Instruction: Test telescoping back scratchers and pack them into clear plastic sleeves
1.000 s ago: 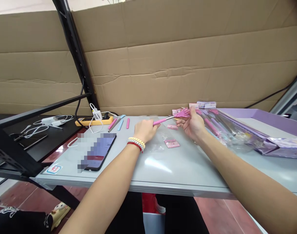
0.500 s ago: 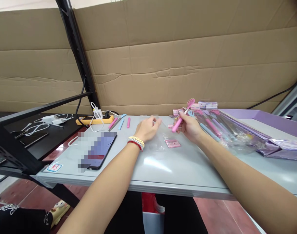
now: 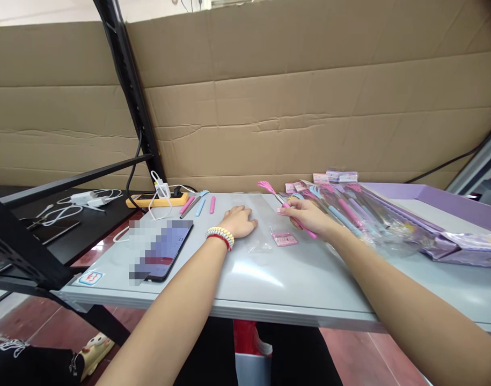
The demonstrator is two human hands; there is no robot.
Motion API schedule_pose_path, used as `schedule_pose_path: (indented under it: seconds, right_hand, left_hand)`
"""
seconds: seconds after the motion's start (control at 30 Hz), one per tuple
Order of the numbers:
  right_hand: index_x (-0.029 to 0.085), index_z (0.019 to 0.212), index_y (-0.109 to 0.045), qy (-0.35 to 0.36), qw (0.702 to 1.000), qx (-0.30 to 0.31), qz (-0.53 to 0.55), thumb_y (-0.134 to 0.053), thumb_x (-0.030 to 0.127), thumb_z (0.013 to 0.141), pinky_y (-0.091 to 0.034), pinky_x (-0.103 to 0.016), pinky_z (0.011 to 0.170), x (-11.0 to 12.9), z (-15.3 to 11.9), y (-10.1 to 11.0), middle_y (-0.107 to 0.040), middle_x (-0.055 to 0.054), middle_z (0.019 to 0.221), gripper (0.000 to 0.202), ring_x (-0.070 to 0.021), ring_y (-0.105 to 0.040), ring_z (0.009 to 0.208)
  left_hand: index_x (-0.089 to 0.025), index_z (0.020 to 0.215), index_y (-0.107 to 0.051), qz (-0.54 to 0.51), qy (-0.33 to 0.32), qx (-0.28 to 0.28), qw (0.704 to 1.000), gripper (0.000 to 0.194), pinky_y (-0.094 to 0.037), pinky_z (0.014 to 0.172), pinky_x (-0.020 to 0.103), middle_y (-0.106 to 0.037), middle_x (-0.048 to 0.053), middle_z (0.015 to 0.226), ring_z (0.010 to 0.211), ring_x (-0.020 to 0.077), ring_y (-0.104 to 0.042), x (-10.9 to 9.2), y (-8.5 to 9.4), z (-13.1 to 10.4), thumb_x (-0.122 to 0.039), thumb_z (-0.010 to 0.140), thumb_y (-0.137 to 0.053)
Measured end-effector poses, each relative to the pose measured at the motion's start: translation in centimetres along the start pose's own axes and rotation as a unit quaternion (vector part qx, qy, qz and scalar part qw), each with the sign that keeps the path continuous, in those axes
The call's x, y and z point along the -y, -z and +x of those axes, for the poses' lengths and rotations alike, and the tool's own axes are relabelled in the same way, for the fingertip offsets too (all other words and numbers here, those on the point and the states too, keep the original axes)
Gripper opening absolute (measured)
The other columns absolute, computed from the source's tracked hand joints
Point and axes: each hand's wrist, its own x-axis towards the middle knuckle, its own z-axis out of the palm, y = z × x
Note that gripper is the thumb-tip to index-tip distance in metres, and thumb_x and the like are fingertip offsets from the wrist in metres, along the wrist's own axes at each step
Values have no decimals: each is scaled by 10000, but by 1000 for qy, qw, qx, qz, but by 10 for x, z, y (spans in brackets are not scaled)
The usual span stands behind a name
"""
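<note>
My right hand point(image 3: 307, 215) is closed round the pink handle of a small hand-shaped stick point(image 3: 268, 187), whose pink fingers point to the upper left. Flat on a clear plastic bag point(image 3: 259, 228) lies my left hand point(image 3: 239, 221), its fingers apart. A pink printed card point(image 3: 285, 238) rests at the bag's lower right, under thin plastic. Just right of my right hand, several bagged sticks point(image 3: 352, 210) in pink, blue and purple are heaped together.
A phone point(image 3: 170, 252) lies at the left, with a yellow power strip point(image 3: 159, 200) behind it. Loose handles, one of them pink point(image 3: 212, 205), sit near the back edge. A purple box point(image 3: 462, 209) stands at the right, cardboard point(image 3: 269, 107) behind.
The pink stick has swung from pointing up and right to pointing up and left. My left hand has come down and flattened on the clear bag.
</note>
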Motion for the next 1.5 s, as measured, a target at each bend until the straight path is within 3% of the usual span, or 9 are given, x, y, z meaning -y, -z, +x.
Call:
schedule_pose_path:
  seconds: [0.1,0.23,0.43,0.53,0.6,0.73,0.93,1.2,1.5]
  right_hand:
    - [188,748,-538,1,993,-11,-118,-584,420,751,-193,-241,381,4,-3,0,-416,70,440,236,-67,-282,314]
    - [169,689,-575,89,965,-33,-246,-559,403,727,-284,-241,500,2,0,0,-471,28,555,238,-95,-400,502]
    - [177,655,-519,106,952,-35,-284,-479,466,778,-279,-256,534,-4,2,1,-458,18,575,317,-111,-400,548]
    - [180,649,-497,102,952,-38,-285,-475,462,787,-284,-255,537,-4,1,2,-448,18,582,315,-112,-398,552]
    - [183,645,-485,105,951,-35,-290,-468,455,795,-289,-258,543,-3,1,1,-447,16,584,311,-115,-401,556]
    - [194,648,-433,126,947,-56,-291,-443,430,816,-300,-262,561,-3,3,1,-462,5,608,290,-125,-404,576]
    - [207,677,-386,151,941,-102,-284,-434,368,816,-299,-267,579,-7,6,2,-461,3,625,218,-132,-394,588]
    - [209,619,-332,99,939,-164,-286,-604,437,708,-264,-250,544,-5,5,2,-426,32,565,366,-106,-353,548]
    - [184,698,-563,81,935,-158,-308,-583,285,706,-333,-258,606,-17,12,3,-611,-33,712,103,-154,-507,666]
  left_hand:
    - [-175,1319,-475,13,-8,39,999,587,-224,1084,451,-322,142,1487,1374,307,-256,-1,-1,-2,-515,856,-354]
    - [-194,1275,-515,15,-10,30,999,597,-274,1045,465,-414,139,1422,1315,329,-338,-4,3,-4,-572,833,-382]
    - [-199,1114,-606,-56,3,-85,995,384,-345,987,388,-682,88,1028,1060,248,-576,-5,8,-1,-405,887,-375]
    - [-191,1113,-609,-45,11,-116,992,346,-383,942,347,-663,95,1085,1062,238,-574,-2,5,0,-338,857,-429]
    - [-176,1143,-601,-14,16,-117,993,409,-368,963,383,-621,120,1165,1132,274,-527,-1,4,0,-403,821,-487]
    - [-124,1106,-628,37,57,-70,995,607,-349,963,474,-581,194,1198,1177,367,-473,-3,5,-1,-599,741,-532]
    - [-172,1270,-533,-46,2,-43,998,550,-358,989,387,-656,86,1135,1126,269,-545,-1,6,0,-319,746,-613]
    - [-167,1228,-587,-201,-154,60,966,557,-450,920,282,-690,46,1095,1026,199,-622,-8,6,-7,-286,694,-693]
    - [-159,1170,-627,-236,-182,104,949,490,-482,870,284,-714,45,1018,962,195,-653,-15,10,-12,-239,691,-686]
